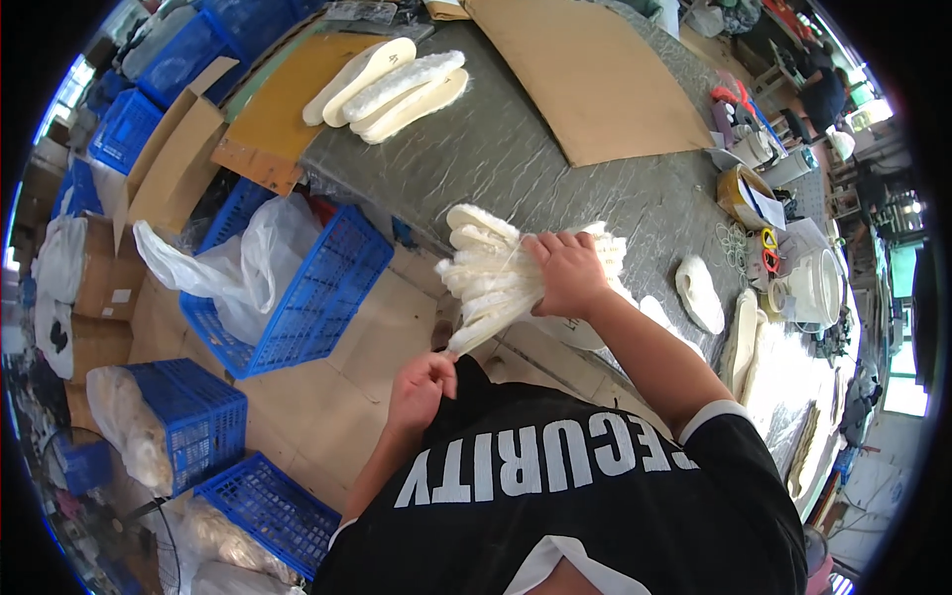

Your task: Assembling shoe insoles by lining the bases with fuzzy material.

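A fanned stack of fluffy cream-white insoles juts over the near edge of the table. My right hand grips it from above, fingers wrapped over its right part. Just below the stack's lower left tip is my left hand, its fingers curled in a pinch. Its fingertips meet the end of the lowest insole, but what they pinch is too small or hidden to make out. To the right of the stack a single fleece insole lies on the table, and other pale insoles show partly behind my right forearm.
The grey table bears another group of insoles, a cardboard sheet, scissors and a white bucket. On the floor at left stand blue crates, one with a plastic bag. A person is far right.
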The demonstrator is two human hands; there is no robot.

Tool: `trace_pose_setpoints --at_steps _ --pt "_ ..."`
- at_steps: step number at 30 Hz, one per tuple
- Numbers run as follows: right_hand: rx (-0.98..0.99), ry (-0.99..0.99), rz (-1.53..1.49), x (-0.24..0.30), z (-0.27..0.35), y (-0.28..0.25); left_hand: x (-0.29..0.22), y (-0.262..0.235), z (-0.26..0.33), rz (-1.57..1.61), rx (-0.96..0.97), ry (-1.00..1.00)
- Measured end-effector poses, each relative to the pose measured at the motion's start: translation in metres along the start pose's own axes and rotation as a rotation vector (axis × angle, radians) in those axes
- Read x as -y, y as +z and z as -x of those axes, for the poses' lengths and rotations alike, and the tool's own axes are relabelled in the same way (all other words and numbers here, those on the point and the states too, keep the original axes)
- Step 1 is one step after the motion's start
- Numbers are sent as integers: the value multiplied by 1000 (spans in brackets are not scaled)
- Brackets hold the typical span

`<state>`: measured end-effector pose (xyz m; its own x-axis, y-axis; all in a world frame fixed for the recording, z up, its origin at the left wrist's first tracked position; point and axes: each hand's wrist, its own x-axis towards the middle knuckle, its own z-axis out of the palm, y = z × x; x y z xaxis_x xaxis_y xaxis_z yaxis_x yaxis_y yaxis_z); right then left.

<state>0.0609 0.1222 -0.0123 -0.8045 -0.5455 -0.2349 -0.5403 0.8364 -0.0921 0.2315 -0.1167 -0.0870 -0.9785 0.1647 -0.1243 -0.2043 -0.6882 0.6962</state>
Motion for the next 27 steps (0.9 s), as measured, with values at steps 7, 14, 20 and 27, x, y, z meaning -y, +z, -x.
trace_pose_setpoints --at_steps 7,14,20,27 --pt "10 185 -34 12 -3 -6 85 -5 -19 -1259 212 110" --pt "-62 340 -221 -6 0 0 114 53 -69 -216 365 -354" --pt "-103 667 -321 14 -3 1 111 -44 -81 400 -126 -177" --pt "-27 654 -1213 -63 10 26 21 41 -112 -546 -248 -168"
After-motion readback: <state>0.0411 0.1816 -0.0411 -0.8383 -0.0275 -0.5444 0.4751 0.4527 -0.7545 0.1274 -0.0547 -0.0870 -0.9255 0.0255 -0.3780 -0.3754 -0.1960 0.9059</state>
